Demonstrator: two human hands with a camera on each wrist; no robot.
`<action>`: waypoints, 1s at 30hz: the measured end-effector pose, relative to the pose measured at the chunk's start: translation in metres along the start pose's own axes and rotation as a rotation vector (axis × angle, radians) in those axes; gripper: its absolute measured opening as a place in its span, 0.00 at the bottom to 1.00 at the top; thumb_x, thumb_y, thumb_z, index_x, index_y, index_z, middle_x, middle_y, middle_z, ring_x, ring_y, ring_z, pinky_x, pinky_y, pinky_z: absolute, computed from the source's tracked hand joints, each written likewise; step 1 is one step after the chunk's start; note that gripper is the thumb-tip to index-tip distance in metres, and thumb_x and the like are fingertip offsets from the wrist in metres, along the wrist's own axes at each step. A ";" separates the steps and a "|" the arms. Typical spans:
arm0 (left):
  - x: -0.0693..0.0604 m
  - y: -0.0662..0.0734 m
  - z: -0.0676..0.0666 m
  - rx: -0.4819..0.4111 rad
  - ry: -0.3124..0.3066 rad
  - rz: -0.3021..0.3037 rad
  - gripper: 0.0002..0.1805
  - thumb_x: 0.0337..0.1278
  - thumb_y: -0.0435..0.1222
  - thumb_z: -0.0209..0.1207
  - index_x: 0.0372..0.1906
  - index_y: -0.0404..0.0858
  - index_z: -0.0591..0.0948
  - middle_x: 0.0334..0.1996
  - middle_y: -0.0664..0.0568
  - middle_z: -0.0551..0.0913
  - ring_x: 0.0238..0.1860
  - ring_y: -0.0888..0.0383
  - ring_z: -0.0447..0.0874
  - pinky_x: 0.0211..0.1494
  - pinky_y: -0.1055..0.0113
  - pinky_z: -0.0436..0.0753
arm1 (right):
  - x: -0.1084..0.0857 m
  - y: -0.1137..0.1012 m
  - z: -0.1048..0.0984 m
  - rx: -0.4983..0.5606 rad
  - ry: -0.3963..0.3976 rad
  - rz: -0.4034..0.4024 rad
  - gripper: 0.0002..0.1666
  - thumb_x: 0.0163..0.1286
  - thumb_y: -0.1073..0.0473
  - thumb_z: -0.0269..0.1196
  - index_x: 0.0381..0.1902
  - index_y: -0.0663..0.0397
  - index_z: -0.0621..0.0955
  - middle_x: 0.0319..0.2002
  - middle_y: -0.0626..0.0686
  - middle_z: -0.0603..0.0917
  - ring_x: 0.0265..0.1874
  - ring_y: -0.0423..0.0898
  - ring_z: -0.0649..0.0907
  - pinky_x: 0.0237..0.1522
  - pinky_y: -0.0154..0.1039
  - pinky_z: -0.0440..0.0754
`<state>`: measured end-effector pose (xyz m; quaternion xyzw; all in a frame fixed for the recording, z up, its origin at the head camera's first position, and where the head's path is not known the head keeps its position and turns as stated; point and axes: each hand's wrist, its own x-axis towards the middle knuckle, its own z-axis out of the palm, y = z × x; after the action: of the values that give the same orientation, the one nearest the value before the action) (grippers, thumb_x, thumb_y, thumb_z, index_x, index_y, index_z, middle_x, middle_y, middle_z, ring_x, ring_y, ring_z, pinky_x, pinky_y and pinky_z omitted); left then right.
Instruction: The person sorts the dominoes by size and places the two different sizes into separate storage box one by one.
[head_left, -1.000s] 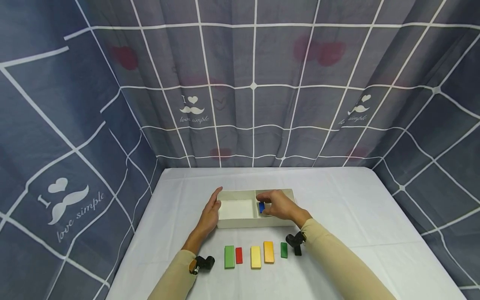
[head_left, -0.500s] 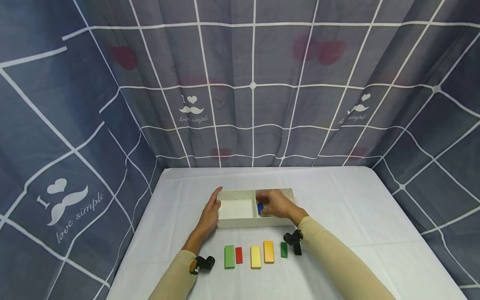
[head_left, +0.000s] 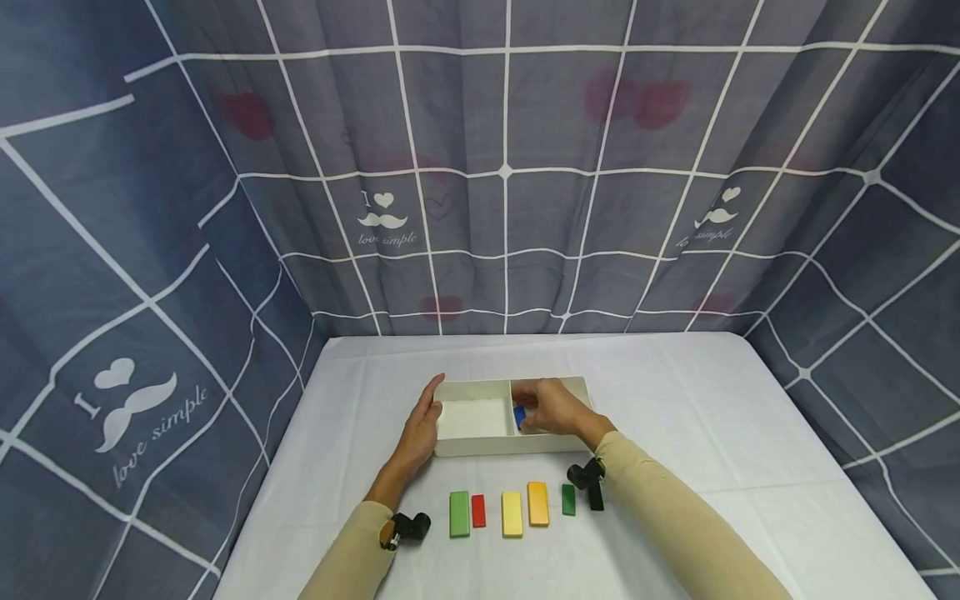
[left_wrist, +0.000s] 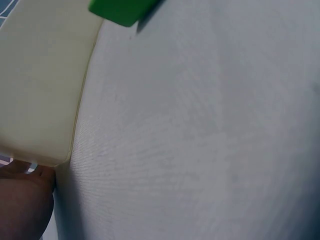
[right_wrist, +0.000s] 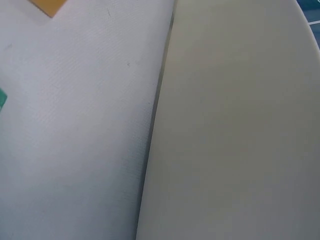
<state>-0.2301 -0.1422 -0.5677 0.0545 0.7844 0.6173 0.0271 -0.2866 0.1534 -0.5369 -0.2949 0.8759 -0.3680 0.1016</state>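
Right hand (head_left: 558, 408) pinches the blue block (head_left: 520, 418) with thumb and fingers, inside the right compartment of the white box (head_left: 495, 447), close by the divider (head_left: 512, 404); can't tell if block touches divider or floor, and right wrist view misses the grip; left hand (head_left: 417, 429) rests against the box's left end, fingers extended, not clenched; 6 more pieces lie in front of the box: light green block (head_left: 459, 514), red block (head_left: 478, 511), yellow block (head_left: 512, 514), orange block (head_left: 537, 504), dark green block (head_left: 568, 500), black block (head_left: 596, 497); risks: off-centre release or a snag on the divider could tip the blue block; box could skid on the cloth (head_left: 675, 392) if the left hand slips; right wrist camera (head_left: 586, 476) sits near the black block, so a low forearm could knock it.
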 end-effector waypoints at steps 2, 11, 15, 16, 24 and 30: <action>0.000 0.001 0.000 -0.002 -0.004 0.007 0.31 0.92 0.35 0.34 0.90 0.48 0.56 0.89 0.40 0.56 0.89 0.38 0.48 0.89 0.32 0.46 | 0.000 0.000 0.000 -0.007 0.003 0.002 0.38 0.54 0.75 0.81 0.65 0.66 0.85 0.59 0.59 0.91 0.60 0.55 0.91 0.66 0.49 0.87; -0.002 0.000 -0.001 -0.007 -0.005 0.007 0.31 0.92 0.36 0.34 0.90 0.50 0.56 0.89 0.43 0.55 0.90 0.40 0.48 0.89 0.34 0.47 | -0.007 -0.006 -0.003 -0.028 0.010 0.046 0.38 0.58 0.70 0.81 0.68 0.64 0.84 0.62 0.60 0.90 0.61 0.56 0.90 0.67 0.51 0.87; -0.001 0.000 -0.001 0.005 0.002 0.008 0.31 0.92 0.36 0.34 0.90 0.51 0.56 0.89 0.43 0.56 0.90 0.39 0.48 0.89 0.34 0.47 | -0.009 -0.012 -0.007 -0.030 0.000 0.080 0.38 0.62 0.68 0.81 0.71 0.61 0.83 0.64 0.59 0.89 0.63 0.55 0.89 0.67 0.52 0.87; -0.001 0.000 -0.001 0.009 0.005 0.011 0.31 0.92 0.36 0.35 0.90 0.51 0.57 0.89 0.42 0.56 0.90 0.39 0.48 0.89 0.33 0.47 | -0.009 -0.014 -0.009 -0.034 -0.001 0.082 0.38 0.63 0.67 0.81 0.71 0.61 0.83 0.65 0.59 0.89 0.63 0.56 0.89 0.67 0.52 0.87; -0.002 0.000 -0.002 0.001 0.002 0.024 0.30 0.92 0.35 0.36 0.90 0.47 0.57 0.88 0.40 0.57 0.89 0.37 0.49 0.89 0.32 0.47 | -0.019 -0.019 -0.021 -0.074 0.016 0.038 0.37 0.65 0.62 0.80 0.71 0.62 0.83 0.64 0.60 0.89 0.61 0.57 0.90 0.64 0.50 0.89; -0.001 0.002 -0.001 0.009 0.004 0.023 0.31 0.91 0.35 0.35 0.90 0.48 0.56 0.88 0.40 0.57 0.89 0.37 0.50 0.88 0.32 0.49 | -0.027 -0.020 -0.029 -0.084 0.035 0.015 0.36 0.66 0.61 0.79 0.70 0.63 0.83 0.63 0.61 0.89 0.60 0.58 0.91 0.63 0.51 0.89</action>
<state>-0.2288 -0.1432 -0.5655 0.0623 0.7864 0.6143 0.0185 -0.2678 0.1753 -0.5031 -0.2859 0.8945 -0.3351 0.0764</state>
